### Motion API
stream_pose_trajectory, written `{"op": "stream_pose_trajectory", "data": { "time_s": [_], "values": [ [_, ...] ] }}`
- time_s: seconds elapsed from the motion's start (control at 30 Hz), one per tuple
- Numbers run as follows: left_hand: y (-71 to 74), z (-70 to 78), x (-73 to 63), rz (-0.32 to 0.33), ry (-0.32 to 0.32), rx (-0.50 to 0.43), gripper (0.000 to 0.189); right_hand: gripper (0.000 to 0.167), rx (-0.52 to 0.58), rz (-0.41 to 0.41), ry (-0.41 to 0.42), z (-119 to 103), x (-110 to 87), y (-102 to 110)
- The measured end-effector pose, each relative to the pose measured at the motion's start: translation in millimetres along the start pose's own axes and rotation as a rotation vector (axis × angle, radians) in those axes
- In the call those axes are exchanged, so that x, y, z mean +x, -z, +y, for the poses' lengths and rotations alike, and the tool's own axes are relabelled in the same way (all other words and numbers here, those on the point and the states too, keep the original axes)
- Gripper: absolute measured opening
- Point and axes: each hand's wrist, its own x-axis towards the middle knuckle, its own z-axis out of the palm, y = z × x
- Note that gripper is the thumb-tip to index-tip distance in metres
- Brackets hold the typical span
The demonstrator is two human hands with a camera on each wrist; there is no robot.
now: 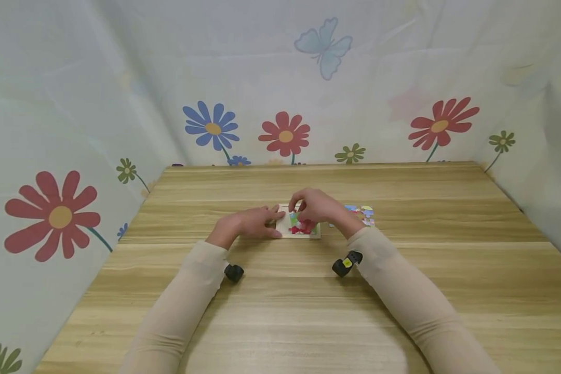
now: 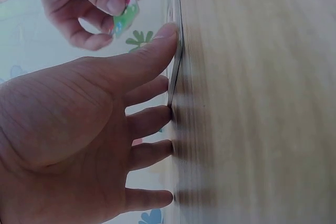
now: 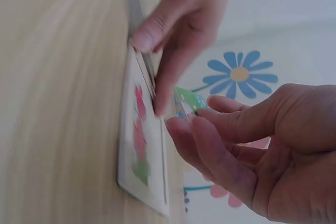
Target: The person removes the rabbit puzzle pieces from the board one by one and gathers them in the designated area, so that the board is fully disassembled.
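A shallow light wooden puzzle tray [image 1: 285, 226] lies on the table, with red and green pieces laid in part of it. My left hand [image 1: 251, 222] rests at the tray's left side; its fingers are fairly straight, and the thumb touches the near edge. Over the tray, my right hand [image 1: 317, 205] pinches a small green puzzle piece [image 3: 188, 99] between thumb and fingertips. The left wrist view shows this puzzle piece [image 2: 127, 17] held up, apart from the tray. In the head view the right hand hides part of the tray.
Several loose puzzle pieces [image 1: 366, 212] lie to the right of the tray, partly behind the right forearm. The wooden table [image 1: 280, 311] ends at the back against a flower-print cloth [image 1: 243, 62]. Black wrist cameras [image 1: 234, 273] hang under both sleeves.
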Motion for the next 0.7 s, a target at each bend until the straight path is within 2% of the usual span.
{"op": "stream_pose_trajectory", "data": {
  "time_s": [0.3,0.53,0.7],
  "values": [
    [-0.1,1.0,0.2,-0.002,0.007,-0.015,0.073,0.015,0.038,0.088,-0.026,14,-15.7,24],
    [-1.5,0.6,1.5,-0.01,0.004,-0.024,0.074,0.016,0.049,0.102,-0.056,36,-29.9,39],
    [-2.0,0.3,0.1,-0.001,0.011,-0.025,0.074,0.016,0.063,0.101,-0.044,42,-33.9,48]
  ]
}}
